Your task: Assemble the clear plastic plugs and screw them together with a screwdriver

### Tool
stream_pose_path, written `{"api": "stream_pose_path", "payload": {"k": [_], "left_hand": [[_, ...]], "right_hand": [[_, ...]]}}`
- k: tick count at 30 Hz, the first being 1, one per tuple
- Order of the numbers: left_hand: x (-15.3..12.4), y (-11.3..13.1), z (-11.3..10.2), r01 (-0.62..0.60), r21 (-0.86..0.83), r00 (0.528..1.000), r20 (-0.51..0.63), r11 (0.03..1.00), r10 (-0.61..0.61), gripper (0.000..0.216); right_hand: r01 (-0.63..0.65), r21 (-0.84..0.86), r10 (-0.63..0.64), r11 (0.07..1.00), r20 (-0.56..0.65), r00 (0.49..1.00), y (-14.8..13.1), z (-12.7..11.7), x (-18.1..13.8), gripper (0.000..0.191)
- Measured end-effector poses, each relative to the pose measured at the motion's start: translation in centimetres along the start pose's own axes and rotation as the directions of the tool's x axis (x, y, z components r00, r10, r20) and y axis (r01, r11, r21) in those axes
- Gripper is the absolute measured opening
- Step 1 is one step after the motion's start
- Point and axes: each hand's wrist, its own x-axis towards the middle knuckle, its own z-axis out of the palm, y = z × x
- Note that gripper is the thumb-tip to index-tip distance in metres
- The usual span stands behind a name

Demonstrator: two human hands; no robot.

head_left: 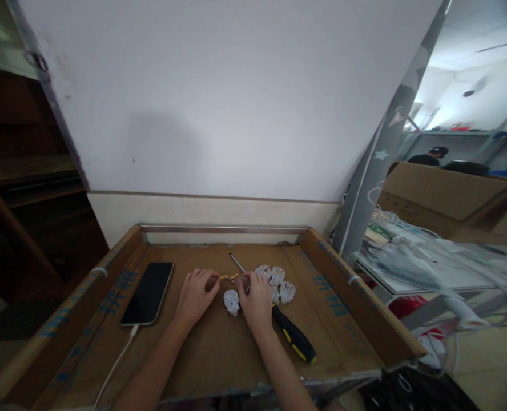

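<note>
My left hand [197, 297] is closed in a pinch on one end of a small brass-coloured metal strip [224, 277]. Close beside it, my right hand [257, 301] also has its fingertips pressed together; what lies between them is mostly hidden. Other brass-coloured bits [233, 278] show between the two hands. Just below them lies a round white plastic part [232, 301] with small holes. Several similar clear-white parts [286, 291] are grouped to the right of my right hand. A screwdriver with a black and yellow handle [294, 335] lies partly under that hand, its shaft [236, 262] pointing away.
A dark-screened phone [148, 293] with a white cable [117, 359] lies at left on the cardboard work surface [219, 365]. Raised cardboard edges [360, 308] border it, and a white wall [236, 114] stands behind. At right are an open carton [446, 194], clutter and people farther back.
</note>
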Motion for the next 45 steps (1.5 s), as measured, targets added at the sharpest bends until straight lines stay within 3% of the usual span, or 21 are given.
{"api": "stream_pose_path", "payload": {"k": [6,11,18,27,34,45], "left_hand": [[-0.1,1.3,0.5,-0.121,-0.103,0.989,-0.098,0.987,0.110,0.009],[0.0,1.1,0.9,-0.161,-0.095,0.973,-0.181,0.982,0.142,0.009],[0.0,1.1,1.0,-0.172,-0.042,0.964,-0.214,0.984,0.159,0.007],[0.0,1.3,0.9,-0.178,-0.023,0.960,-0.223,0.984,0.168,0.007],[-0.1,1.3,0.8,-0.213,-0.033,0.943,-0.270,0.976,0.196,0.006],[-0.1,1.1,0.9,-0.197,0.011,0.931,-0.313,0.980,0.190,0.004]], "right_hand": [[-0.108,0.243,0.112,0.964,-0.002,0.994,-0.3,0.3,0.0,0.020],[-0.165,0.471,0.144,0.866,0.081,0.986,-0.5,1.1,-0.1,0.030],[-0.272,0.637,0.182,0.721,0.205,0.962,-0.2,1.3,-0.1,0.038],[-0.246,0.703,0.100,0.668,0.243,0.965,-0.1,1.7,-0.1,0.041],[-0.257,0.738,0.105,0.624,0.247,0.963,0.2,2.1,-0.2,0.039],[-0.258,0.714,0.126,0.651,0.233,0.964,0.2,2.0,0.0,0.034]]}}
